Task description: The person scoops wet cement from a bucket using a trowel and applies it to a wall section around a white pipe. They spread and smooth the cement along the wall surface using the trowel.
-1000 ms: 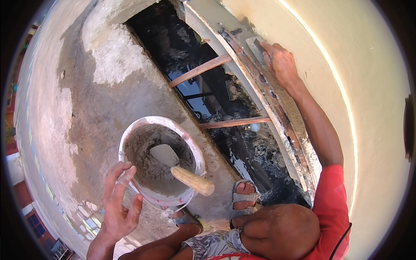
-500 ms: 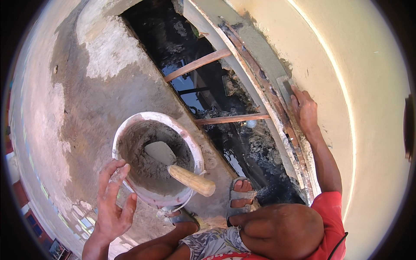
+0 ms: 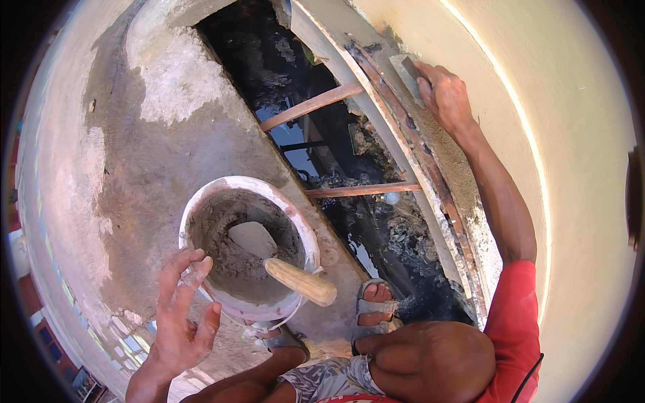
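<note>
My right hand (image 3: 447, 101) grips a small flat greyish float (image 3: 407, 79). Its face lies against the strip of wet grey mortar (image 3: 438, 142) between the wall and the form boards. Fingers apart and holding nothing, my left hand (image 3: 180, 326) hovers at the left side of a white-rimmed bucket (image 3: 232, 182). Grey mortar (image 3: 225, 265) fills the lower part of that bucket. A trowel rests in it, with its blade (image 3: 252, 238) on the mortar and its wooden handle (image 3: 301, 282) over the near right rim.
An open channel (image 3: 269, 50) with dark water runs diagonally beside the bucket. Wooden struts (image 3: 311, 106) span it to the long form board (image 3: 390, 131). A cream wall (image 3: 571, 134) rises at the right. Concrete ground (image 3: 175, 148) lies left, and my sandalled foot (image 3: 373, 305) is at the channel edge.
My right hand has slid the float farther away along the mortar strip, up and to the left. My left hand stays open beside the bucket.
</note>
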A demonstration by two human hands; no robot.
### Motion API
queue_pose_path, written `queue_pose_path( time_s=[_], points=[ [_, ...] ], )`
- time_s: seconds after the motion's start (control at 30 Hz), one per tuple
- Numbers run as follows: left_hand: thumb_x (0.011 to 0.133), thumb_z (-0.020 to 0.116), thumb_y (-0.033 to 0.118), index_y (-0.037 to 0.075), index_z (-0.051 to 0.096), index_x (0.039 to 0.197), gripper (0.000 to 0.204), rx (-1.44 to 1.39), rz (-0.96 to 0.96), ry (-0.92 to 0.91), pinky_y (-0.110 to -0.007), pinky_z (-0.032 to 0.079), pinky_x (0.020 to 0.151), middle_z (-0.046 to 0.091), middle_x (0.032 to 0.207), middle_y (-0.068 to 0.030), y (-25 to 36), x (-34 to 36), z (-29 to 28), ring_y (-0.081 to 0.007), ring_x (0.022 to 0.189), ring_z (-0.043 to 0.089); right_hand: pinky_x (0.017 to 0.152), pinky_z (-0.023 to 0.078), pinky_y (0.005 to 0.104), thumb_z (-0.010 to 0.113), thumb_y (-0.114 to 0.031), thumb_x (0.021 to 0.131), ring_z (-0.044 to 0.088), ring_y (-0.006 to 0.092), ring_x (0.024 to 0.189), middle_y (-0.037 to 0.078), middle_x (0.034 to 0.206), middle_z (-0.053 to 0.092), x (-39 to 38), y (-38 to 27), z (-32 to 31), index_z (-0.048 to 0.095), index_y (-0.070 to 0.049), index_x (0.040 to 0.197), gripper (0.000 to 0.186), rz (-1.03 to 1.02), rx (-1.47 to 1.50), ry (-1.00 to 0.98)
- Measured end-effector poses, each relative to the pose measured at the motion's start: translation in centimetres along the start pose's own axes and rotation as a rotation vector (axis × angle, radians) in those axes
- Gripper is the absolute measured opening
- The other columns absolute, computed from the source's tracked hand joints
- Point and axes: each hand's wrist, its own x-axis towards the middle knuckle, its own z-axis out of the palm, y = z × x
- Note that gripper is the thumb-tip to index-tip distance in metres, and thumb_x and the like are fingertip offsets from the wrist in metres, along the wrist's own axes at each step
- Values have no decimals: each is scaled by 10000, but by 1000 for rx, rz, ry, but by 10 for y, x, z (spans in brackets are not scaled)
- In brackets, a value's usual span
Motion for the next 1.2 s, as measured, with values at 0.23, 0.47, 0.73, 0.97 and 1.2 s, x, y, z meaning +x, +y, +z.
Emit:
queue_pose_path(
  time_s=[0.23, 0.47, 0.73, 0.97, 1.2],
  points=[
    [903, 596, 132, 17, 480, 1369, 494, -4, -73, -18, -526, 335, 1078, 421, 1388, -240, 0, -9, 1, -432, 1306, 406, 842, 538, 459, 540, -66, 834, 682, 392, 847, 273, 897, 680, 51, 3, 51, 671, -19, 1164, 359, -66, -13, -26],
    [940, 572, 235, 6, 486, 1371, 495, 11, -53, -36, -502, 320, 1096, 449, 1382, -240, 3, 1, 6, -421, 1305, 427, 839, 532, 463, 546, -54, 833, 672, 403, 858, 271, 894, 674, 45, 15, 57, 671, -16, 1163, 355, -127, 32, -42],
    [913, 593, 165, 19, 484, 1371, 492, 7, -4, -43, -520, 331, 1086, 429, 1388, -234, 5, 7, 5, -429, 1308, 413, 769, 516, 479, 605, -48, 845, 648, 409, 816, 225, 918, 653, -23, 25, 21, 672, -57, 1171, 333, -46, 109, -70],
    [946, 579, 253, 18, 486, 1380, 502, -1, -1, -22, -494, 328, 1093, 451, 1388, -232, 5, 5, 7, -405, 1315, 426, 691, 517, 453, 620, -37, 853, 644, 367, 731, 190, 832, 633, -103, 32, -10, 677, -66, 1165, 319, 107, 94, -111],
    [946, 580, 254, 21, 488, 1381, 502, 24, -3, -24, -499, 330, 1090, 451, 1394, -234, 6, 4, 6, -409, 1313, 426, 667, 520, 435, 635, -58, 866, 648, 329, 688, 184, 808, 626, -105, 20, -23, 682, -72, 1162, 300, 103, 143, 21]
  ],
)
